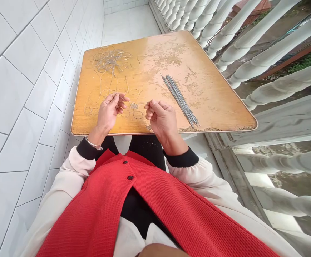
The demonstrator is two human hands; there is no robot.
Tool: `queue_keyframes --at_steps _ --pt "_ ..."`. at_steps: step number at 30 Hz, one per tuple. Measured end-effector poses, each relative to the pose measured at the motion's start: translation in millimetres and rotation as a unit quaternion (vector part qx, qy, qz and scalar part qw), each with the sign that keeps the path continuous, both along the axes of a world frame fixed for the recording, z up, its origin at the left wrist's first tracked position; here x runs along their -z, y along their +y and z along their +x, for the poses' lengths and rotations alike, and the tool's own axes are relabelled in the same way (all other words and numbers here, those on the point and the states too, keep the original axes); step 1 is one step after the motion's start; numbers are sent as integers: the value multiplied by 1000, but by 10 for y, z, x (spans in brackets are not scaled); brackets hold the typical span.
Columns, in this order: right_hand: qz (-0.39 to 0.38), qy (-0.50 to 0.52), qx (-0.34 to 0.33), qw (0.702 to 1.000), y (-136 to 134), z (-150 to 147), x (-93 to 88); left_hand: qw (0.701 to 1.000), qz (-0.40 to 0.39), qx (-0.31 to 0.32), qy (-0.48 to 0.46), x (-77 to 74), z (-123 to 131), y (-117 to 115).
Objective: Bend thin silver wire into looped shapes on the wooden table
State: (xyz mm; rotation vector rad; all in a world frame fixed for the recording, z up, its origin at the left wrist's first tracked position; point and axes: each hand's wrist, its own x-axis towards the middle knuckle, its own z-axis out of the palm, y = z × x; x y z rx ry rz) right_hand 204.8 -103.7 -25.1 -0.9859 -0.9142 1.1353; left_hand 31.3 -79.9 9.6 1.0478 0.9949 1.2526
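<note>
My left hand (109,111) is just above the near edge of the table, thumb pressed against the index finger and the other fingers loosely curled. My right hand (163,119) faces it a short gap away, closed in a pinch. Whatever either pinch holds is too fine to make out. Between the hands, a small heap of tiny pale pieces (134,105) lies on the wood. Thin thread-like loops (91,109) spread around and beyond my left hand. Farther back sits a tangled bunch of fine grey strands (113,60). Right of my right hand lies a bundle of thin grey rods (181,101).
The worn wooden tabletop (214,103) has peeling patches and a chipped near edge. A white tiled wall (16,89) runs along the left. White balusters (241,43) line the right side, close to the table.
</note>
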Motion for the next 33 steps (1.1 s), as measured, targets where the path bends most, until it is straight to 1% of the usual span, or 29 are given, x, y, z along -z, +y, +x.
queue_keyframes --at_steps 3,6,8,11,14,16,19,22,24,26,29,33 --pt "-13 70 21 997 49 -140 22 998 -5 10 -59 45 22 -43" --pt "-29 143 19 989 74 -261 69 992 -19 22 -120 94 30 -73" --pt "-38 172 14 984 72 -310 101 986 -27 14 -162 113 25 -77" --pt "-42 177 13 983 59 -335 145 976 -41 -9 -211 123 21 -68" --pt "-25 151 4 988 53 -318 159 971 -57 -4 -233 128 29 -64" --pt "-7 123 -8 992 52 -292 131 973 -65 19 -221 134 26 -70" --pt "7 62 -48 997 47 -236 26 981 -62 71 -170 144 -10 -87" --pt "8 -6 -121 993 38 -172 -106 986 -58 115 -107 148 -79 -102" --pt "13 -43 -177 983 32 -134 -177 986 -58 139 -70 151 -127 -110" --pt "20 -68 -217 974 31 -104 -224 984 -52 161 -48 159 -167 -117" --pt "27 -83 -234 968 37 -80 -254 982 -37 180 -45 185 -201 -126" --pt "15 -67 -214 974 36 -76 -249 982 -35 173 -74 210 -205 -132"
